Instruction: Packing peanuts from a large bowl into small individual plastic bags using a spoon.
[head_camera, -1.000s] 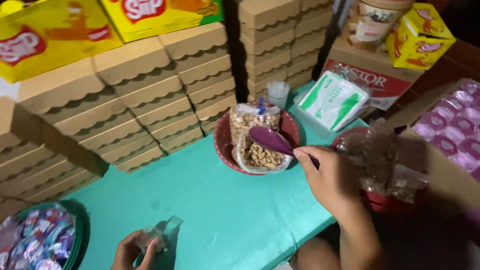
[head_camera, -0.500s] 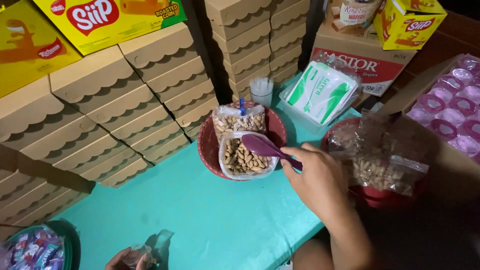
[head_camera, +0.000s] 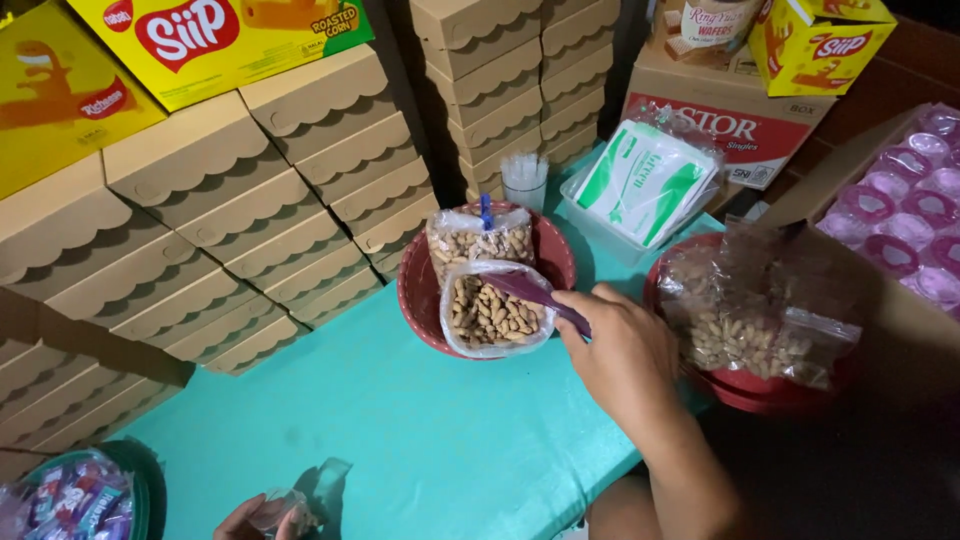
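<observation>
The purple scoop (head_camera: 530, 292) dips into an open bag of peanuts (head_camera: 492, 312) in the red bowl (head_camera: 420, 300); the right hand (head_camera: 620, 350) grips its handle. A tied bag (head_camera: 478, 238) sits behind it. The left hand (head_camera: 262, 518) pinches a small clear bag (head_camera: 315, 490) above the teal table (head_camera: 420, 430). Stacked brown boxes (head_camera: 250, 220) crowd the left side, and filled bags (head_camera: 750, 320) lie on a red tray at the right.

The right hand (head_camera: 618, 352) grips a purple scoop (head_camera: 530, 292), its blade dipped into an open bag of peanuts (head_camera: 492, 312) inside a red bowl (head_camera: 420, 290) on the turquoise table (head_camera: 420, 430) — the left hand (head_camera: 262, 520), at the bottom edge, pinches a small clear bag (head_camera: 310, 495). Filled bags (head_camera: 750, 320) lie just right.
</observation>
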